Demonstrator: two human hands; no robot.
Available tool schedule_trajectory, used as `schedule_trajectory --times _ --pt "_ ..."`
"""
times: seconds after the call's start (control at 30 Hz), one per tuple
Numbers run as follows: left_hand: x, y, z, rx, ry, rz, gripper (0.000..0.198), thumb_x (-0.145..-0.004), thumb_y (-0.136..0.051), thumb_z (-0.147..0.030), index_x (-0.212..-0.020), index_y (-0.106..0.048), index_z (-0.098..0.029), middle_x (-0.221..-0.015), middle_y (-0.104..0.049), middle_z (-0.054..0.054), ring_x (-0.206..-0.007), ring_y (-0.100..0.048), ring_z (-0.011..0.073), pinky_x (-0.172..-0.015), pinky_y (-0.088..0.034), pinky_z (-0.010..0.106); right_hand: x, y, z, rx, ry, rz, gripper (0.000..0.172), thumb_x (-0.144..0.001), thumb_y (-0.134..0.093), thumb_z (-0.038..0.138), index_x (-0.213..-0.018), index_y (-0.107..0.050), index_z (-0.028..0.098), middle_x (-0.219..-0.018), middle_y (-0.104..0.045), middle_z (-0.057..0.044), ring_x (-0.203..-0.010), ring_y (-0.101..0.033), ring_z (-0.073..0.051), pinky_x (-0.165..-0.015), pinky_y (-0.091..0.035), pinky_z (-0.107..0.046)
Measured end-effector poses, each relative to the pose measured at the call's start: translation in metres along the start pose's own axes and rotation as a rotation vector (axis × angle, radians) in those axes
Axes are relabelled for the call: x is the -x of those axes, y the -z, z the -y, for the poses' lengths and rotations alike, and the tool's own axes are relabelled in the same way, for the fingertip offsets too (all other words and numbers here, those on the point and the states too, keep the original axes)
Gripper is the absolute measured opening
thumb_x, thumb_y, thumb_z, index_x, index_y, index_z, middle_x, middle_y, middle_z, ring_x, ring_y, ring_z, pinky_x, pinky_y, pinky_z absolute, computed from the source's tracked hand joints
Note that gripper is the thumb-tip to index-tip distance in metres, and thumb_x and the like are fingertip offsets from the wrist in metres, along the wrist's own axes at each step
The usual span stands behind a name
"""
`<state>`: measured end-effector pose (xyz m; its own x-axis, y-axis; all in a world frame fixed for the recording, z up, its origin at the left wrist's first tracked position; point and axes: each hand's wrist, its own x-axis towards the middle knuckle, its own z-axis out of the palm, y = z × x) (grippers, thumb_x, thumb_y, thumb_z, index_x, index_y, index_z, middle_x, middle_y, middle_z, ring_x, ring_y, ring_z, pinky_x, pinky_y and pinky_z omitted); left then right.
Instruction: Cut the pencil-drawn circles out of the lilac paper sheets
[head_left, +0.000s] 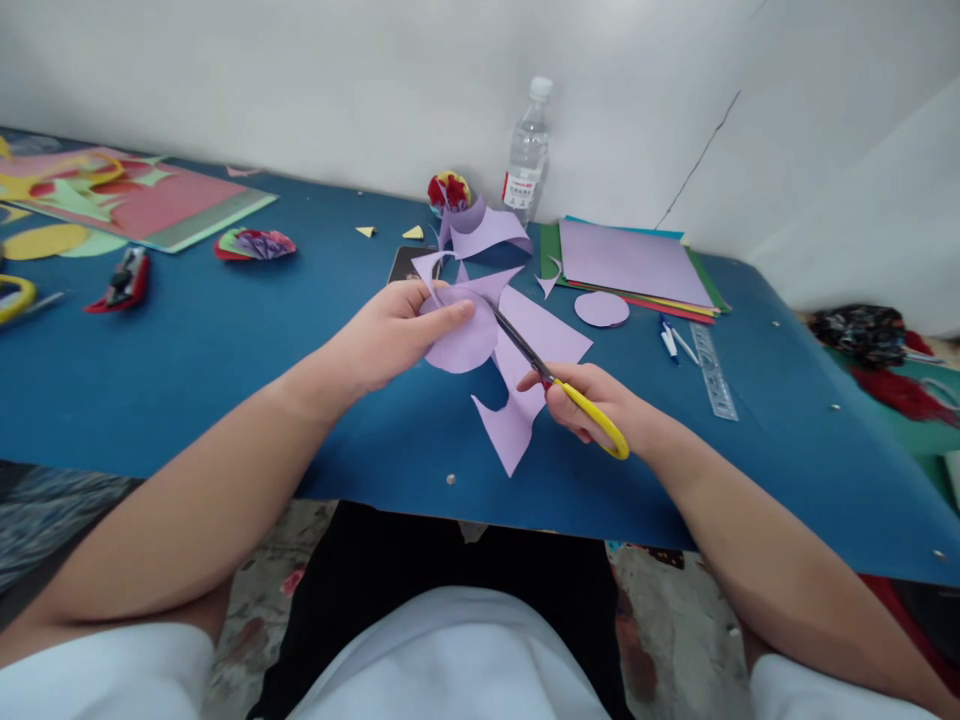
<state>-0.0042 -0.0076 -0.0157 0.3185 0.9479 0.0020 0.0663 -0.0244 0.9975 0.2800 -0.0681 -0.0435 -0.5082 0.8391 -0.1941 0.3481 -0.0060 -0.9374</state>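
My left hand (pixel 409 330) pinches a piece of purple paper (pixel 465 345) between thumb and fingers; its lower edge is cut round. Yellow-handled scissors (pixel 592 415) are in my right hand (pixel 589 395), with fingers wrapped at the handles. Their blades point up and left, the tips at the right edge of the held paper. Purple paper offcuts (pixel 514 430) lie on the blue table under and between my hands. A curled purple scrap (pixel 491 232) rests behind my left hand. Just right of the offcuts lies a cut purple circle (pixel 602 309).
A water bottle (pixel 527 160) stands against the wall beside a red and yellow paper ball (pixel 448 190). Coloured sheets (pixel 637 262), pens (pixel 669 340) and a clear ruler (pixel 714 370) lie right. Leftward are a folded paper flower (pixel 255 244), a red stapler (pixel 121 280) and more sheets (pixel 202 205).
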Motion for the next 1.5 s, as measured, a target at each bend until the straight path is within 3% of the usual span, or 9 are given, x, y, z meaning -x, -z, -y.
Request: schedule_trajectory --times 0.17,0.4,0.63,0.87,1.1,1.3,1.5 --pt "0.001 0.0 -0.004 -0.121 -0.01 0.026 0.033 -0.091 -0.088 -0.049 -0.099 -0.083 -0.017 -0.093 -0.082 0.006 -0.077 -0.07 0.0162 -0.068 -0.053 0.026 -0.005 0.002 -0.011 0.034 0.075 0.022 0.082 -0.101 -0.062 0.092 -0.132 -0.07 0.016 -0.068 -0.047 0.008 -0.052 -0.043 -0.011 -0.051 -0.038 -0.028" --pt "0.003 -0.001 -0.008 -0.159 0.038 0.062 0.03 -0.089 -0.087 -0.046 -0.096 -0.082 -0.017 -0.085 -0.079 0.005 -0.072 -0.067 0.016 -0.064 -0.05 0.026 -0.012 0.002 -0.018 0.057 0.087 0.022 0.089 -0.096 -0.062 0.097 -0.129 -0.072 0.015 -0.066 -0.048 0.007 -0.054 -0.044 -0.013 -0.052 -0.036 -0.03" --pt "0.002 -0.002 -0.01 -0.16 0.038 0.082 0.022 -0.091 -0.084 -0.04 -0.09 -0.081 -0.018 -0.079 -0.077 0.002 -0.068 -0.065 0.0143 -0.063 -0.049 0.025 -0.003 0.001 -0.006 0.083 0.068 -0.001 0.079 -0.103 -0.064 0.087 -0.132 -0.074 0.015 -0.067 -0.047 0.007 -0.057 -0.045 -0.013 -0.057 -0.04 -0.03" --pt "0.003 -0.002 -0.011 -0.138 0.051 0.078 0.022 -0.088 -0.087 -0.04 -0.089 -0.084 -0.018 -0.08 -0.08 0.003 -0.07 -0.067 0.0147 -0.063 -0.052 0.024 -0.002 -0.003 -0.002 0.029 -0.002 -0.014 0.093 -0.09 -0.065 0.101 -0.128 -0.073 0.016 -0.066 -0.048 0.007 -0.048 -0.044 -0.012 -0.046 -0.038 -0.029" --pt "0.001 0.0 -0.004 -0.079 0.026 0.058 0.034 -0.08 -0.096 -0.05 -0.092 -0.09 -0.019 -0.093 -0.088 0.008 -0.085 -0.079 0.0224 -0.074 -0.062 0.029 0.003 -0.005 0.004 0.022 0.007 -0.08 0.084 -0.096 -0.066 0.095 -0.127 -0.075 0.018 -0.067 -0.048 0.007 -0.051 -0.045 -0.011 -0.05 -0.04 -0.027" --pt "-0.001 0.0 0.003 0.015 -0.03 -0.001 0.047 -0.076 -0.101 -0.059 -0.099 -0.09 -0.019 -0.099 -0.089 0.009 -0.101 -0.083 0.0273 -0.087 -0.067 0.033 -0.001 -0.003 -0.001 -0.007 0.015 -0.051 0.084 -0.093 -0.069 0.095 -0.126 -0.073 0.018 -0.065 -0.047 0.008 -0.047 -0.041 -0.011 -0.047 -0.039 -0.028" --pt "0.001 0.0 -0.001 -0.089 -0.006 0.03 0.042 -0.084 -0.093 -0.057 -0.102 -0.09 -0.019 -0.102 -0.09 0.009 -0.094 -0.081 0.0244 -0.08 -0.065 0.03 -0.006 0.0 -0.009 0.011 0.081 0.023 0.087 -0.098 -0.062 0.095 -0.132 -0.07 0.016 -0.066 -0.046 0.008 -0.052 -0.042 -0.012 -0.051 -0.038 -0.029"
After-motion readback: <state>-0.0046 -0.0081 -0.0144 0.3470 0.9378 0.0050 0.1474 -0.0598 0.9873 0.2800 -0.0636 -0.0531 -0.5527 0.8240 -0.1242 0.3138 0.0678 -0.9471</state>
